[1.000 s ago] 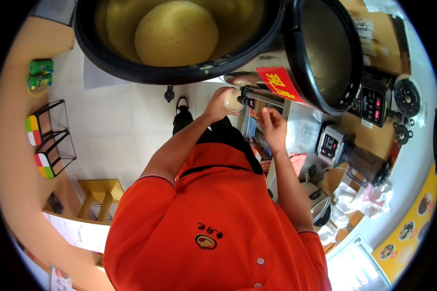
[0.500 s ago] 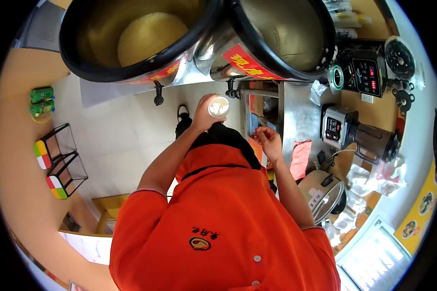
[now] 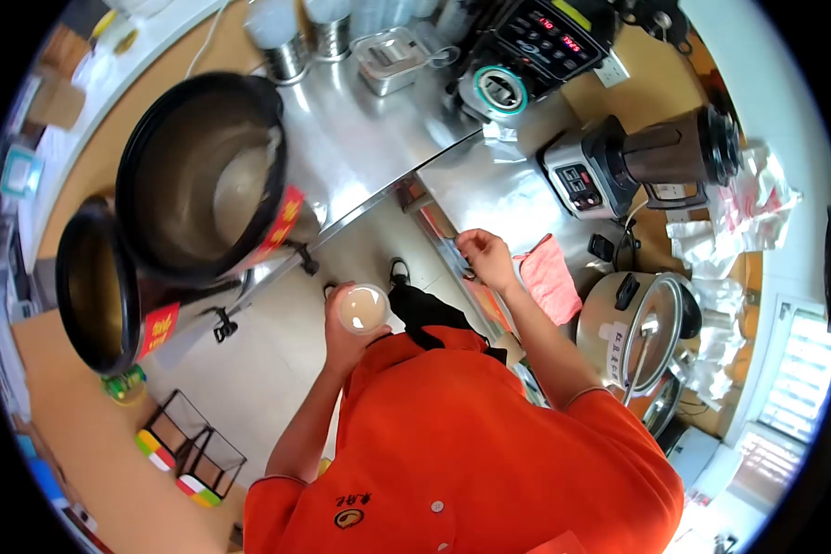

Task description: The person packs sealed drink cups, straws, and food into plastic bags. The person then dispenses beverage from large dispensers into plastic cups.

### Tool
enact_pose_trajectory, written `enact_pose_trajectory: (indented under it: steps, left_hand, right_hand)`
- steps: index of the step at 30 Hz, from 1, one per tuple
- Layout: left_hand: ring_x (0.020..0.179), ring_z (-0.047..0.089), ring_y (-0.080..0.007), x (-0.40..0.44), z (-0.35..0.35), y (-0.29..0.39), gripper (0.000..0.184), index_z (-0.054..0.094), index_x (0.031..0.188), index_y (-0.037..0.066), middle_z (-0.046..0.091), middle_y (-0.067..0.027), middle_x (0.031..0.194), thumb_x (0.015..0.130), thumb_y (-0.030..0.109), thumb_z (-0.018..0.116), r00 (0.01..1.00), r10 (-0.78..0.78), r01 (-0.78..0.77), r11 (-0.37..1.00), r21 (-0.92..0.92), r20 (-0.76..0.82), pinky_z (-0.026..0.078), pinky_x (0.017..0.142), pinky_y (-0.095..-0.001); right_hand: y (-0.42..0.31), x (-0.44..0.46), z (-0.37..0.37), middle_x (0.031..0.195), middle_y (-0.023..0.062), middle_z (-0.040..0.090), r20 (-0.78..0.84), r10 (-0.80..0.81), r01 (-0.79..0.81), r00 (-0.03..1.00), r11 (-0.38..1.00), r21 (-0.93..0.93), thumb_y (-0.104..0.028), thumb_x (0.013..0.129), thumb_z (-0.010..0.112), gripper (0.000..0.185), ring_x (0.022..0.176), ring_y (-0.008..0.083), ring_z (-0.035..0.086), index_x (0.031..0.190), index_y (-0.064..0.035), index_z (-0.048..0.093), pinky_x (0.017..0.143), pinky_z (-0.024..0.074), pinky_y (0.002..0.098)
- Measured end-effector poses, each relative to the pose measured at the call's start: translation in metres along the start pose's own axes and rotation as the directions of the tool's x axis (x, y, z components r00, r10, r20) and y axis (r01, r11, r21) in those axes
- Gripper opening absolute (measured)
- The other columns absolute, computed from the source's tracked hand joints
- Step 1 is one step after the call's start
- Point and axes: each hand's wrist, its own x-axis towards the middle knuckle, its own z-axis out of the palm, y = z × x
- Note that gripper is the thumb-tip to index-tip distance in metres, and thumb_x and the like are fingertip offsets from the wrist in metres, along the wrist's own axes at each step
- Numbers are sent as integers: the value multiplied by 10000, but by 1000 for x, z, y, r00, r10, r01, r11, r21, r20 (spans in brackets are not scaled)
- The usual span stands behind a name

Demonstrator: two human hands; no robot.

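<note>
My left hand (image 3: 342, 343) is wrapped round a clear cup (image 3: 363, 309) with a pale, milky drink in it. The cup is held upright in front of my waist, its round top facing me. My right hand (image 3: 487, 258) is raised in front of the steel counter's edge, its fingers curled together. What those fingers may hold is hidden. Close beside that hand, a pink cloth (image 3: 549, 280) lies on the counter (image 3: 517, 208).
Two large black-rimmed pots with taps, one (image 3: 203, 175) nearer, stand at left. A blender (image 3: 619, 166), a machine with red digits (image 3: 545, 42) and a lidded cooker (image 3: 632, 328) line the right. Wire racks (image 3: 189, 443) stand on the left; a steel container (image 3: 390, 57) sits behind.
My view has turned to the right, so the pots now appear further left and more of the steel counter shows. The cup stays in my left hand; my right hand remains curled.
</note>
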Motion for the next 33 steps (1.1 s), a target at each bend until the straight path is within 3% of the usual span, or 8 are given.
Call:
enact_pose_trajectory:
  steps: [2, 6, 15, 20, 22, 29, 32, 33]
  left_hand:
    - [1247, 551, -265, 14, 30, 20, 903, 513, 1352, 54, 506, -109, 1371, 595, 147, 997, 995, -66, 79, 984, -162, 81, 476, 1048, -385]
    - [1217, 562, -262, 64, 105, 39, 899, 506, 1355, 46, 515, -116, 1338, 613, 176, 997, 981, 55, -32, 992, -123, 187, 484, 1037, -389]
    - [1190, 579, -318, 187, 272, 41, 920, 546, 1326, 52, 601, -132, 1279, 543, 187, 1009, 905, 246, -255, 967, -21, 347, 463, 1037, -431]
    - [1205, 588, -300, 228, 334, 21, 928, 551, 1332, 61, 610, -134, 1292, 536, 192, 1009, 870, 238, -222, 971, -88, 432, 465, 1046, -410]
    - [1223, 588, -285, 236, 357, 13, 923, 553, 1332, 64, 621, -130, 1291, 538, 188, 1006, 863, 184, -117, 979, -167, 471, 463, 1059, -398]
    - [1306, 522, -333, 242, 383, 5, 1026, 520, 1431, 129, 583, -111, 1403, 537, 307, 992, 884, 208, -208, 977, -46, 419, 403, 1119, -437]
    - [1345, 478, -364, 235, 366, 20, 1125, 418, 1520, 122, 493, -174, 1480, 562, 298, 980, 892, 155, -163, 986, -19, 425, 399, 1119, -444]
    - [1351, 463, -376, 230, 357, 18, 1096, 384, 1532, 83, 459, -205, 1486, 615, 276, 953, 895, 235, -277, 959, 61, 379, 394, 1118, -455]
  right_hand:
    - [-13, 30, -35, 827, 30, 706, -146, -86, 85, 986, 996, -12, -57, 956, 649, 98, 753, 94, 631, 1004, -14, 724, 729, 518, 255]
    - [-32, 76, -113, 930, 7, 711, -244, -168, 164, 955, 986, -36, -52, 980, 627, 113, 803, 88, 640, 1061, -16, 698, 721, 497, 235]
    - [-53, 31, -195, 927, 48, 731, -413, -21, 79, 911, 989, 124, -163, 995, 681, 209, 814, 94, 653, 1053, 37, 697, 751, 523, 247]
    - [-49, -15, -207, 920, 22, 708, -462, 95, -6, 882, 982, 191, -123, 999, 671, 163, 802, 75, 617, 1046, 32, 691, 751, 498, 226]
    - [-44, -24, -210, 916, 22, 706, -459, 107, -9, 882, 978, 209, -107, 993, 675, 148, 813, 80, 625, 1047, 30, 692, 750, 500, 231]
    - [-68, -10, -202, 983, 46, 716, -347, 78, -12, 935, 982, 187, -122, 1014, 650, 162, 860, 114, 651, 1094, 15, 682, 790, 510, 247]
    - [-115, 16, -171, 1007, 53, 712, -240, 0, 61, 971, 967, 246, -79, 998, 661, 152, 898, 120, 661, 1106, 28, 672, 834, 524, 261]
    - [-123, 32, -159, 1018, 65, 711, -190, -91, 125, 978, 976, 178, -47, 981, 673, 155, 938, 124, 667, 1111, 37, 673, 865, 533, 275]
